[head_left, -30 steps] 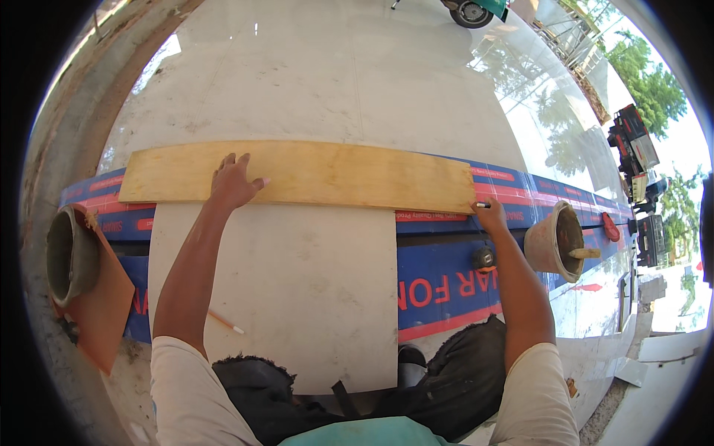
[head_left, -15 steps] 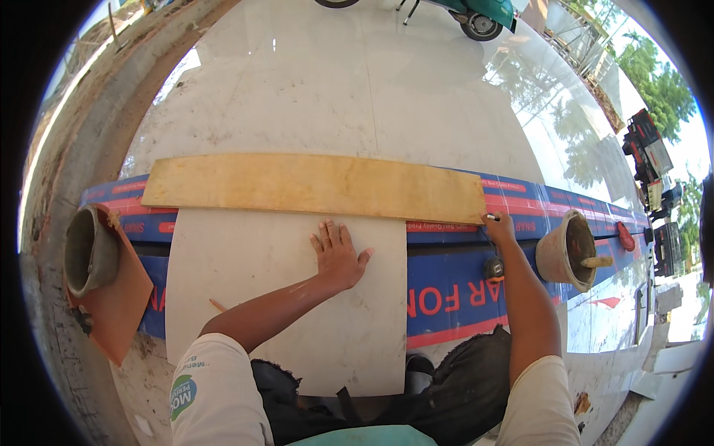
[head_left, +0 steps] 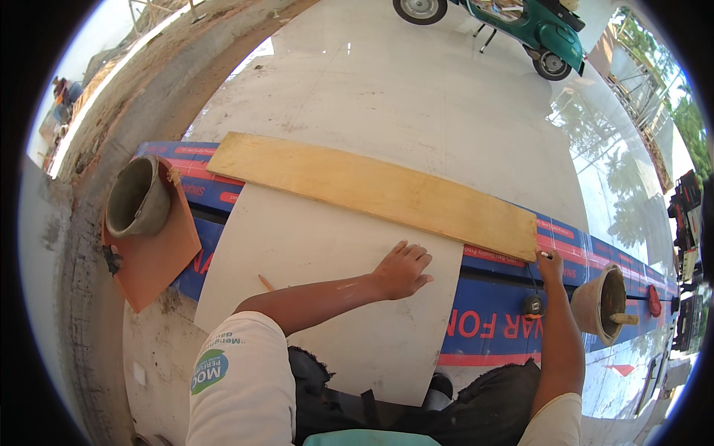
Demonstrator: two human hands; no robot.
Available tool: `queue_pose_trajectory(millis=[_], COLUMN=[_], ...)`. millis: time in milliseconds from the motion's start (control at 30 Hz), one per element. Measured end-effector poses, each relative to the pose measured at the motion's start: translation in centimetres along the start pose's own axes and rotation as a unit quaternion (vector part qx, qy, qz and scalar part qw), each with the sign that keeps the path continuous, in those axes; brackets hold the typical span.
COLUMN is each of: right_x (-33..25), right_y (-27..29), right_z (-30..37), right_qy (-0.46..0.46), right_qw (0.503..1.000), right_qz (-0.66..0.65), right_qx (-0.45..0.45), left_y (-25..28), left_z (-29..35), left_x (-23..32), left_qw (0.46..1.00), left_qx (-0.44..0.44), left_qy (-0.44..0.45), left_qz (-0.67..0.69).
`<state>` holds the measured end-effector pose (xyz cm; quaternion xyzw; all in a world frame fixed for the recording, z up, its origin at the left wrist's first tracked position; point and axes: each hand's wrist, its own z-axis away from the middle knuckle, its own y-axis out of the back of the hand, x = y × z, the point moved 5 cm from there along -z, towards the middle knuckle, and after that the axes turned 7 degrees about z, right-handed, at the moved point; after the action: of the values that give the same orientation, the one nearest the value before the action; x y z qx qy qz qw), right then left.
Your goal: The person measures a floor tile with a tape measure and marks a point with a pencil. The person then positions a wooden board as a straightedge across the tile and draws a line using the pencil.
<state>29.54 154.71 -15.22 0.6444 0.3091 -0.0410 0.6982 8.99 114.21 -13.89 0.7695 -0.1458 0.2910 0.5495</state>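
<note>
A long tan wooden board (head_left: 372, 189) lies across the far edge of a pale tile (head_left: 335, 223) and the blue-and-red cartons (head_left: 491, 325). My left hand (head_left: 402, 272) rests on the tile just short of the board, holding nothing, its fingers loosely bent. At the board's right end, my right hand (head_left: 550, 266) pinches a small white pen-like marker with a dark end. Close to that wrist, a black tape measure (head_left: 532, 305) sits on the carton. An orange-brown pencil (head_left: 265, 283) lies on the tile beside my left forearm.
A grey bucket (head_left: 137, 197) stands on a terracotta-coloured sheet (head_left: 160, 264) at left. To the right is another bucket (head_left: 599, 305) with a wooden handle sticking out, then a red object (head_left: 654, 301). A green scooter (head_left: 547, 37) is parked on the glossy floor beyond.
My left hand has gone from flat with spread fingers to loosely bent, and sits further right on the tile. The view has turned and shifted; my right hand stays at the board's end.
</note>
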Motion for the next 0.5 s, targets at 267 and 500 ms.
queue_pose_trajectory(millis=[267, 500], right_x=[0.9, 1.7], right_y=[0.3, -1.0], right_z=[-2.1, -1.8], right_qy=[0.014, -0.014], right_qw=[0.995, 0.996], right_qz=[0.09, 0.086], right_qx=[-0.025, 0.025], left_y=[7.2, 10.4], left_z=[3.9, 5.1], left_x=[-8.4, -11.3], left_qw=[0.972, 0.938], left_qx=[0.102, 0.044], left_qy=[0.138, 0.289], left_qz=[-0.16, -0.188])
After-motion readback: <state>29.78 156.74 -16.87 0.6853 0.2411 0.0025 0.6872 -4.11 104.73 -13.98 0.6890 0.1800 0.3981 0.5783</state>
